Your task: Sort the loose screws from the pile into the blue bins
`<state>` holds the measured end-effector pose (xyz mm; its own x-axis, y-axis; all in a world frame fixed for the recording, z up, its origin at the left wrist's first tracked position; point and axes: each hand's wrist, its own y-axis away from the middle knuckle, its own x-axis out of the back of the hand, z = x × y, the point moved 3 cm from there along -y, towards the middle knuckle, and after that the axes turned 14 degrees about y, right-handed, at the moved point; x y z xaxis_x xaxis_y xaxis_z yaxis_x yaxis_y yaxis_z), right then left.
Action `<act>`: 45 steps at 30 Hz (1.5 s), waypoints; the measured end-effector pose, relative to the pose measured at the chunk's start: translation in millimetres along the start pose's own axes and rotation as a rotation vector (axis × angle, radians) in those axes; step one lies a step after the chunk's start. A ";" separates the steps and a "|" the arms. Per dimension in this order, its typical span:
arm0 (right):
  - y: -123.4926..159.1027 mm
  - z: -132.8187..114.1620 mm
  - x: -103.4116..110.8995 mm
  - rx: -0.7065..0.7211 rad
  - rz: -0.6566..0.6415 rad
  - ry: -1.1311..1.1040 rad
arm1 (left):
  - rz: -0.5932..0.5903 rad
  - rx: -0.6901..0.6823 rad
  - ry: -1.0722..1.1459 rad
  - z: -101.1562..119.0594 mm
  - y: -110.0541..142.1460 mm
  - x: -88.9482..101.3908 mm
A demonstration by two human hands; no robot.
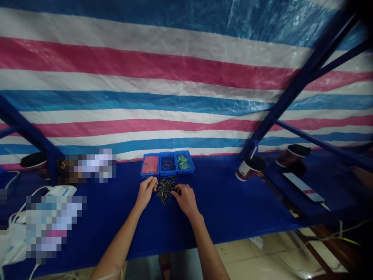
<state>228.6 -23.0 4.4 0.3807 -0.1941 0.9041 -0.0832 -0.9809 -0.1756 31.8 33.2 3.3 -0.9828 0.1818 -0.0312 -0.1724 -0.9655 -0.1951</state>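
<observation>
A loose pile of thin metal pieces [165, 189], like screws or nails, lies on the blue tabletop between my hands. At its left edge is my left hand [147, 191], with thumb and fingers closed together; whatever they hold is too small to make out. My right hand [186, 198] rests at the pile's right side, its fingers curled in a pinch at the nearest pieces. Just behind the pile stand three joined blue bins: the left bin [142, 171] holds pink flat packets, the middle bin [168, 173] dark thin pieces, the right bin [190, 169] green-and-white small items.
To the right, a lidded cup [247, 169] stands by a blue metal post [279, 105]. Beyond are another cup [291, 155] and a phone [304, 187] with a cable. Blurred items and white cables [17, 212] lie at the left. A striped tarp [145, 85] hangs behind.
</observation>
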 end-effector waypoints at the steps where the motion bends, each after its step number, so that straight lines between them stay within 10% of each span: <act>1: 0.2 -0.4 0.0 0.000 -0.003 0.007 | -0.002 0.002 0.000 -0.3 0.1 0.3; 34: -5.6 -14.4 -4.1 -0.068 -0.001 0.083 | 0.009 0.032 0.024 -2.1 -0.5 -0.8; 45: -8.2 -7.9 -0.4 -0.064 0.008 -0.223 | 0.037 -0.024 -0.003 0.9 0.1 -0.6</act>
<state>221.8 -14.8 8.6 0.5730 -0.2057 0.7933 -0.1425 -0.9782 -0.1507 32.4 32.8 4.2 -0.9888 0.1451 -0.0363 -0.1339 -0.9669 -0.2172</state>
